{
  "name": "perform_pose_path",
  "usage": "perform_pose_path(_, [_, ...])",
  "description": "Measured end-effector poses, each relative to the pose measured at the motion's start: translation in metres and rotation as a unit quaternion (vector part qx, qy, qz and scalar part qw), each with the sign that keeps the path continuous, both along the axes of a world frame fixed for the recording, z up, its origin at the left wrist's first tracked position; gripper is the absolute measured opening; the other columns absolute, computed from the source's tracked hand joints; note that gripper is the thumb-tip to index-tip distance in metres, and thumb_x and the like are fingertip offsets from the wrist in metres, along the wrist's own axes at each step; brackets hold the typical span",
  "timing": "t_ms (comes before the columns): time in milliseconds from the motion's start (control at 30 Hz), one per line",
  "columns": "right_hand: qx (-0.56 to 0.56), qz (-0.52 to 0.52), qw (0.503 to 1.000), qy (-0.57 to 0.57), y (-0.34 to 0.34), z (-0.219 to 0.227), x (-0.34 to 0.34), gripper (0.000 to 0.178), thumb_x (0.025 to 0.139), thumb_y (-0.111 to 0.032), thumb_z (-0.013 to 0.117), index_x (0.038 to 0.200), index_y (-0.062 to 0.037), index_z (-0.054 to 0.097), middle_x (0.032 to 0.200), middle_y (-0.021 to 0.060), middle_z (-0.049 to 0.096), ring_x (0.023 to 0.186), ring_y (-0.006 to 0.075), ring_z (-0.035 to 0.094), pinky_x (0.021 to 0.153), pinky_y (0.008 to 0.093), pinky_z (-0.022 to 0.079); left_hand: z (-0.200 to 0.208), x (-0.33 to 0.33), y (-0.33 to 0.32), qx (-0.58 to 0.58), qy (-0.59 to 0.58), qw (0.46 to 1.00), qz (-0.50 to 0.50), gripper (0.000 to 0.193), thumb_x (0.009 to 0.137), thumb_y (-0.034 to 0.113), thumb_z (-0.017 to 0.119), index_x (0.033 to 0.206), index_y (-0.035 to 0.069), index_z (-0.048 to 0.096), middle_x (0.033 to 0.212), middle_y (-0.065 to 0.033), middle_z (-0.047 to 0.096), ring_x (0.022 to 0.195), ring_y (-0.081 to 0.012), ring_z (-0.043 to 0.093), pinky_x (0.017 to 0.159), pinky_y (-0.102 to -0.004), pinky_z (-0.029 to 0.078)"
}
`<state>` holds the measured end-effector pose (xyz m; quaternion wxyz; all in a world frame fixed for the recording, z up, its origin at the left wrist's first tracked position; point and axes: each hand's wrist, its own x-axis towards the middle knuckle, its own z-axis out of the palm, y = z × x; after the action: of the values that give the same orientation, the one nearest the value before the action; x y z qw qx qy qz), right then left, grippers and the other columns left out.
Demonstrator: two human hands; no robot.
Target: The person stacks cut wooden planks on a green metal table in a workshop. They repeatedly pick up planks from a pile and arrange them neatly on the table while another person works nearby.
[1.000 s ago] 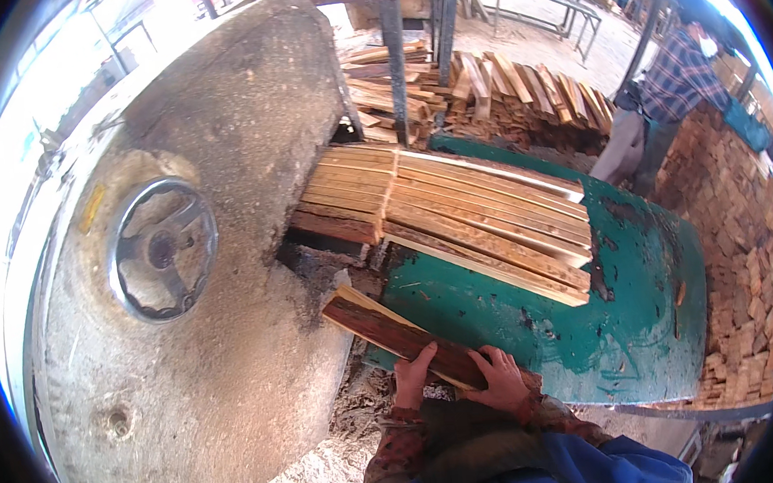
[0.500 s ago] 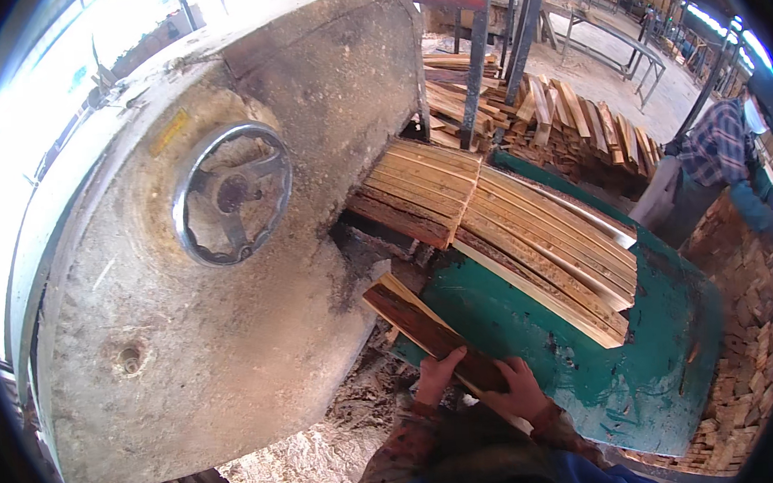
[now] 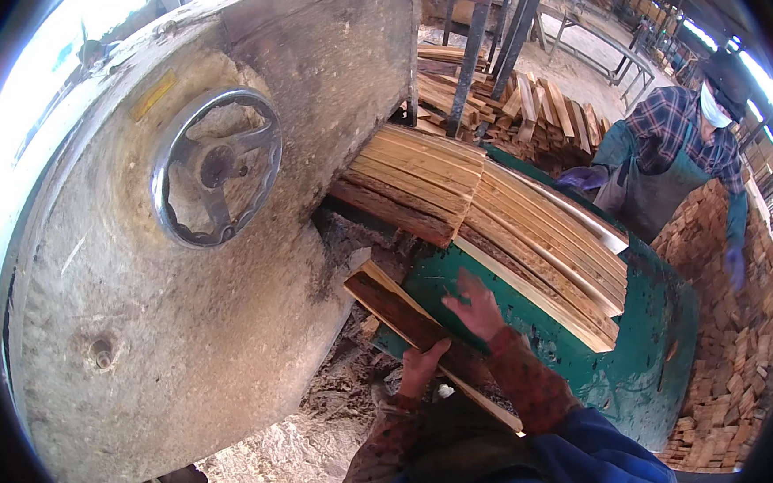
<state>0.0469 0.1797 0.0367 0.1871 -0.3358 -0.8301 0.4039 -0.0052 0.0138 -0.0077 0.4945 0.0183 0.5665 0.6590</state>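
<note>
My left hand (image 3: 421, 369) is closed round a short bark-faced board (image 3: 398, 310) with pale edges. The board slants from beside the big machine down toward my body; my right forearm hides part of it. Off the board, my right hand (image 3: 475, 307) is raised with its fingers spread, holding nothing, over the green metal table (image 3: 654, 349). Just beyond it lie long sawn boards (image 3: 550, 245) side by side. A second bundle of boards (image 3: 418, 178) meets their end and runs up to the machine's opening.
At left stands the large dusty machine (image 3: 189, 342) with a chrome handwheel (image 3: 216, 167). Wood pieces (image 3: 714, 390) are heaped at right, and more boards (image 3: 547, 112) behind the table. Across the table, a co-worker (image 3: 665, 158) in a plaid shirt and gloves leans in.
My right hand has let go of the board and lifted forward, opening. The left keeps hold of it. The co-worker has turned toward the table, one gloved hand now near the boards.
</note>
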Motion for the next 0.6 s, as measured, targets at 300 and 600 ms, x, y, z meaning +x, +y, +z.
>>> perform_pose_path(300, [0.009, -0.12, 0.991, 0.056, 0.033, -0.012, -0.061, 0.087, 0.079, -0.029, 0.076, 0.145, 0.0042, 0.03, 0.131, 0.0302, 0.049, 0.116, 0.0399, 0.055, 0.095, 0.0424, 0.048, 0.014, -0.004, -0.002, -0.031, -0.039, 0.998, -0.023, 0.033, 0.084, 0.022, 0.073, 0.108, 0.001, 0.066, 0.092, -0.0065, 0.069, 0.076, -0.0165, 0.068, 0.062, -0.0315, 0.059])
perform_pose_path(600, [0.19, 0.01, 0.98, -0.058, 0.043, 0.004, -0.068, 0.043, 0.074, -0.018, 0.073, 0.113, -0.0067, 0.061, 0.105, 0.0146, 0.06, 0.098, 0.038, 0.059, 0.082, 0.0457, 0.05, 0.008, -0.002, 0.0, -0.046, -0.002, 0.999, -0.028, 0.037, 0.082, 0.028, 0.075, 0.105, -0.001, 0.068, 0.09, -0.0067, 0.07, 0.076, -0.0151, 0.068, 0.058, -0.0293, 0.057])
